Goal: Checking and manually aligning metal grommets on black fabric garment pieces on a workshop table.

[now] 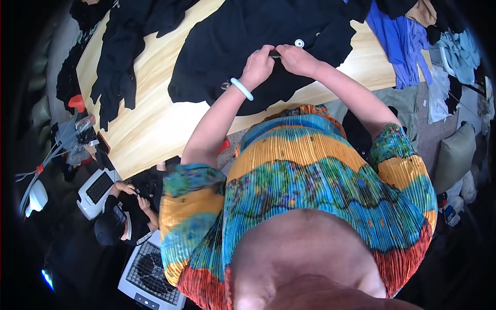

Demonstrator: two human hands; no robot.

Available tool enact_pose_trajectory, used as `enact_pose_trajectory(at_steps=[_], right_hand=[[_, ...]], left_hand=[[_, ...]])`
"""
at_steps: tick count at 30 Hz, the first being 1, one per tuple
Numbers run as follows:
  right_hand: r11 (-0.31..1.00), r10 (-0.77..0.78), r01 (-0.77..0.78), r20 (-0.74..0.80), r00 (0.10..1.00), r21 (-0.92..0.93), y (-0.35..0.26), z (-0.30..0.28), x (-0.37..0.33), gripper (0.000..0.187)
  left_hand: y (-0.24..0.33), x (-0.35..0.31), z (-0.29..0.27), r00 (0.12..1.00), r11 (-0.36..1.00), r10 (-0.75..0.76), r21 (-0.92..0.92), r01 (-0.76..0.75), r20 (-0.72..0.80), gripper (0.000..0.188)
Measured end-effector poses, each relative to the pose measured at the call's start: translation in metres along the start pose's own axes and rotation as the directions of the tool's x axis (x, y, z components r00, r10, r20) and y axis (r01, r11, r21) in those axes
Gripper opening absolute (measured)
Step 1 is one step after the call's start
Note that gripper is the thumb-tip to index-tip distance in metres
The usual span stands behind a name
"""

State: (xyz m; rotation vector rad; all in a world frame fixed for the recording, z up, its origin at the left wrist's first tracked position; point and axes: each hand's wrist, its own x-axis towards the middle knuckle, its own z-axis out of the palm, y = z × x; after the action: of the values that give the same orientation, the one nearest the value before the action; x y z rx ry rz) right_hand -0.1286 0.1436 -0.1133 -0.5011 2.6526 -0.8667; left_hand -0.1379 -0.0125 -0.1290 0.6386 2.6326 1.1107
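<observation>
A large black garment [222,51] lies spread over the wooden table [150,124] in front of me. My left hand [258,68], with a pale bangle [242,89] at its wrist, is closed with its fingertips pinching the garment. Close beside it, my right hand [298,60] is also closed on the cloth, thumb and forefinger pressed together. Between the two sets of fingertips shows a small greyish piece, too small to name. A round white button [299,43] sits on the cloth just beyond my right hand. Another button [226,86] shows near my left wrist.
More black clothing [119,57] lies at the table's left. Blue and purple garments [395,46] hang over its right edge. At lower left, another person [111,227] in a dark cap handles something dark near a grey fan-like appliance [150,274]. An olive cushion [454,157] stands at right.
</observation>
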Motion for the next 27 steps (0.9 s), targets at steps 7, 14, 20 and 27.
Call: enact_pose_trajectory(at_steps=[7,14,20,27], right_hand=[[0.959,-0.165,0.164,-0.014,0.986,0.233,0.014,-0.002,0.003,0.022],[0.952,-0.026,-0.034,0.191,0.981,0.304,0.027,-0.012,0.009,0.021],[0.992,-0.089,0.094,0.055,0.994,-0.085,0.042,-0.041,-0.039,0.023],[0.976,-0.105,0.107,0.023,0.994,-0.189,0.062,-0.035,-0.060,0.014]], left_hand=[[0.001,0.002,-0.006,0.992,0.967,-0.095,-0.230,0.110,0.078,0.026],[-0.001,0.009,-0.019,0.897,0.809,-0.142,-0.474,0.349,0.418,0.028],[0.005,0.008,-0.025,0.897,0.923,-0.260,-0.183,0.340,0.357,0.033],[0.060,0.049,0.030,0.999,0.944,-0.023,0.329,0.029,-0.022,0.025]])
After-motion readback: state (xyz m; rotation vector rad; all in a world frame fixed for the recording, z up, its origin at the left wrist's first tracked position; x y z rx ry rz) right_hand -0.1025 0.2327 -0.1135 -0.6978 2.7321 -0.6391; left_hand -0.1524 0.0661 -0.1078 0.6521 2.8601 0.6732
